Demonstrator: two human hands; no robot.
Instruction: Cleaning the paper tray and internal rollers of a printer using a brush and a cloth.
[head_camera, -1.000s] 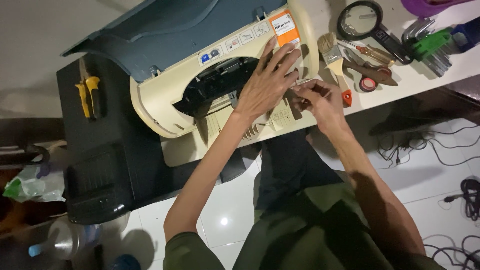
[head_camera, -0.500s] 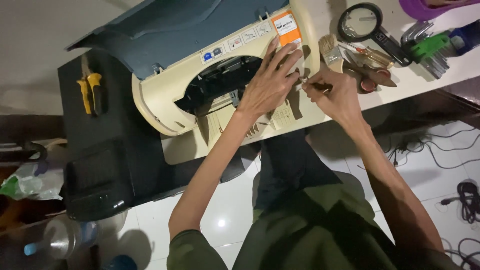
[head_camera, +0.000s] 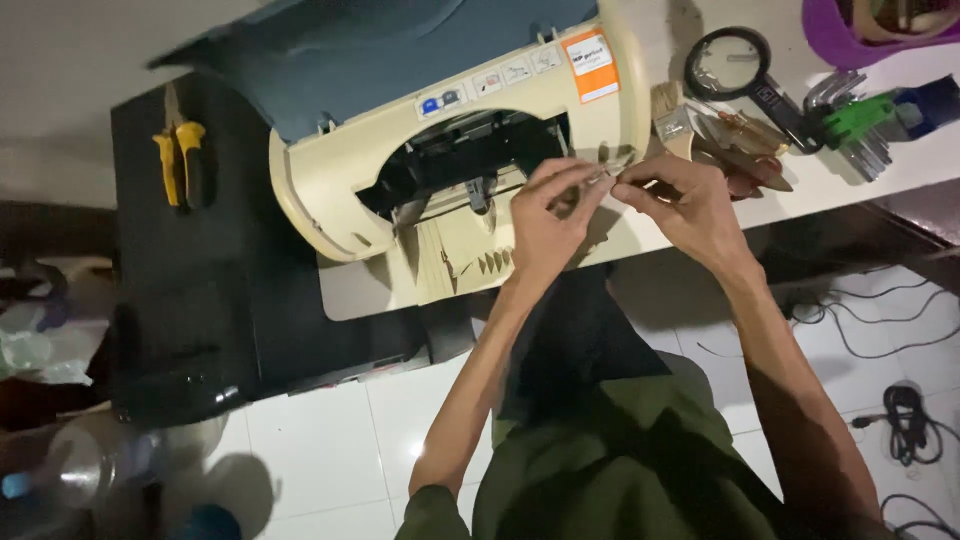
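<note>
A cream printer with its dark blue-grey lid raised lies on the white table. My left hand and my right hand meet over its front right corner, just in front of the open bay. The fingertips of both hands pinch a small thin piece between them. What the piece is cannot be made out. The printer's paper tray sticks out below my left hand.
Yellow-handled pliers lie on a black case left of the printer. A magnifying glass, a brush, hex keys with a green tool and a purple bowl sit to the right. Cables trail on the tiled floor.
My left hand has lifted off the printer's right end and come down toward its front corner. My right hand has drawn in to meet it, and both now pinch the small piece.
</note>
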